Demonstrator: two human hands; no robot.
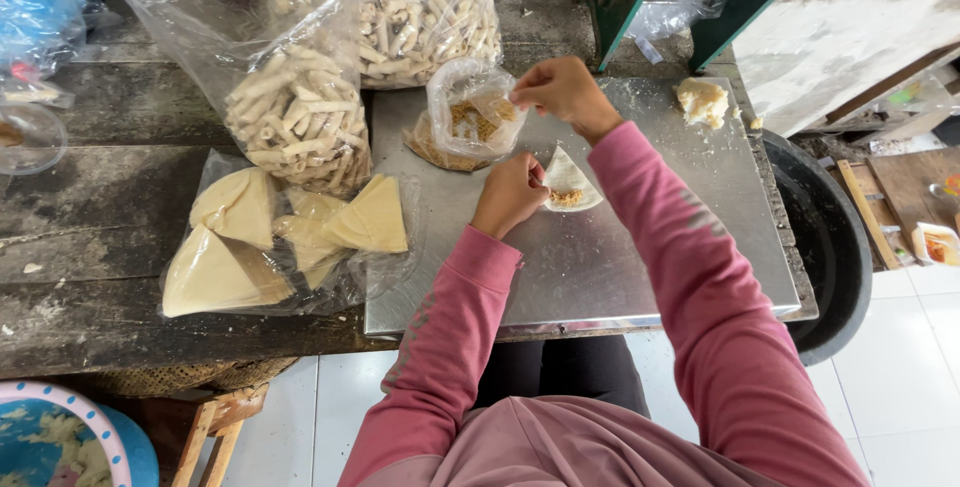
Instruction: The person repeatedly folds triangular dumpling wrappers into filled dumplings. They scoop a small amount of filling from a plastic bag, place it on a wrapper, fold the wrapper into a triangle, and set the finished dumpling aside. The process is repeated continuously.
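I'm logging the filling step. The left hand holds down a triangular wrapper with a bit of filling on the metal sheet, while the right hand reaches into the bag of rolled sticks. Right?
Not quite. In the head view the right hand reaches into the small bag of crumbly filling, not the bag of rolled sticks. The rest holds: the left hand holds down the triangular wrapper on the metal sheet.

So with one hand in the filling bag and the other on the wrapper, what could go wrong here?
1. The right hand reaches into the small filling bag, whose floppy mouth could tip and spill crumbs onto the metal tray.
2. The left hand pins only one edge of the triangular wrapper; the filling on it might slide off.
3. The dough lump sits near the tray's far edge and could get knocked off.
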